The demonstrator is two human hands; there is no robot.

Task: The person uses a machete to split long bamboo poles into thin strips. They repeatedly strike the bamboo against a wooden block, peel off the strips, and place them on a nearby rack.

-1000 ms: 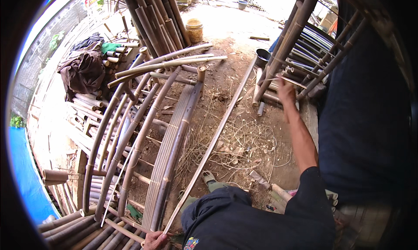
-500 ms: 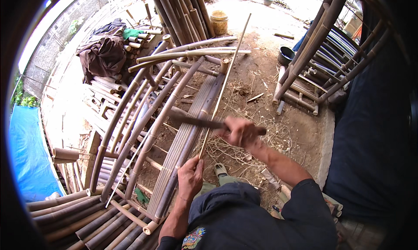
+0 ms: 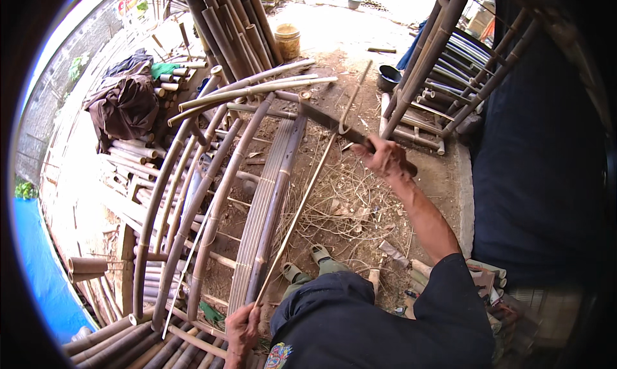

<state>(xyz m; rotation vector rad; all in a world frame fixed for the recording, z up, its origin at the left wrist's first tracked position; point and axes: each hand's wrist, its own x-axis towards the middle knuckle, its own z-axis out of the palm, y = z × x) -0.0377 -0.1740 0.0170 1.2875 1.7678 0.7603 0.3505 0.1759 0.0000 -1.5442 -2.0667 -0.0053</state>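
My left hand (image 3: pixel 243 324) is closed round the near end of a long, thin bamboo strip (image 3: pixel 302 205). The strip slants up and away to the right. Out near its far part, my right hand (image 3: pixel 387 158) grips the handle of a large dark knife (image 3: pixel 326 118). The blade lies across the strip, and a pale sliver (image 3: pixel 344 121) curls at the crossing. Just left of the strip stands a bamboo furniture frame (image 3: pixel 222 195) with curved poles and a panel of narrow slats (image 3: pixel 260 221).
Thin shavings (image 3: pixel 328 208) litter the dirt floor beyond my feet. Bamboo poles (image 3: pixel 128 343) lie at lower left. A brown cloth (image 3: pixel 125 105) covers stacked pieces at left. Farther off stand a yellowish bucket (image 3: pixel 287 42), a black bucket (image 3: pixel 388 78) and another bamboo frame (image 3: pixel 427 80).
My right hand and the knife have moved outward along the strip. My left hand has drawn back toward me, still holding the strip. The whole view has shifted slightly.
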